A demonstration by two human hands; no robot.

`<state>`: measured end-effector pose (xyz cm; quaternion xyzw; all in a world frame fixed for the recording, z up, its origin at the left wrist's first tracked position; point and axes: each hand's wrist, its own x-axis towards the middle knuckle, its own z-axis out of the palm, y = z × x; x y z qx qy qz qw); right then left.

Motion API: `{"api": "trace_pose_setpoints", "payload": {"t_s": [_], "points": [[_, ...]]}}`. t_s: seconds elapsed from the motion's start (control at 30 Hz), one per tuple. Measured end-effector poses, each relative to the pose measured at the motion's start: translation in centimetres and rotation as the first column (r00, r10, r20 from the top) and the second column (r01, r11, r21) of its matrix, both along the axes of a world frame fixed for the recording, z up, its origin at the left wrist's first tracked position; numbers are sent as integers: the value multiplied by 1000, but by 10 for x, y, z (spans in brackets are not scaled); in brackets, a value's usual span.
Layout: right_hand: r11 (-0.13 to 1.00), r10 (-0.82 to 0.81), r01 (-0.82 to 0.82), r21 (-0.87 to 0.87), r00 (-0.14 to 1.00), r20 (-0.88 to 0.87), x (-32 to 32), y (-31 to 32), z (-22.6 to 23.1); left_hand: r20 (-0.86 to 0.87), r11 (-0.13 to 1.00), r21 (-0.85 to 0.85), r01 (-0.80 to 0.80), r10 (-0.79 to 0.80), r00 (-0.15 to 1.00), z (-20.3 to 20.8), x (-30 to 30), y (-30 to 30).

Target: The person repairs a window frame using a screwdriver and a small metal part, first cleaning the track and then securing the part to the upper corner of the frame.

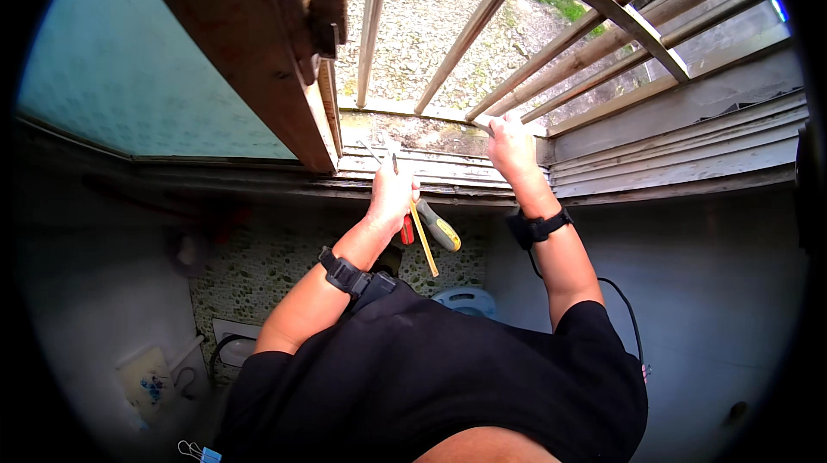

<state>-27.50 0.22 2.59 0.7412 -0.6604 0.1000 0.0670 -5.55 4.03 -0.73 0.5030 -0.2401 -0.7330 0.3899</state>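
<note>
My left hand (393, 192) is closed round a bundle of tools above the inner window ledge. Out of its lower side stick a grey-and-yellow screwdriver handle (442, 228), a red handle (407, 230) and a thin yellow strip (425, 243). A thin metal shaft (370, 151) points up from the fist toward the window track (448, 163). To the right, my right hand (513, 151) is closed at the foot of the metal window bars (508, 84), above the sill. Whether its fingers hold a bar or a small piece is hidden.
A wooden-framed frosted window pane (164, 67) stands at the left. Outside the bars lies gravelly ground (431, 24). Pale ribbed frame strips (680, 153) run along the right. Below are a pebble-patterned floor (284, 273) and a light-blue plastic item (465, 299).
</note>
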Motion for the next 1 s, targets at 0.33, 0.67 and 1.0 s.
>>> {"api": "trace_pose_setpoints", "payload": {"t_s": [0.33, 0.67, 1.0], "points": [[989, -80, 104, 110, 975, -206, 19, -26, -12, 232, 948, -231, 217, -163, 959, -7, 16, 17], [989, -124, 116, 88, 988, 96, 52, -13, -9, 232, 931, -281, 232, -169, 958, -9, 32, 24], [997, -37, 43, -64, 995, 92, 96, -12, -45, 300, 896, -365, 253, -144, 943, -24, 27, 25]]}}
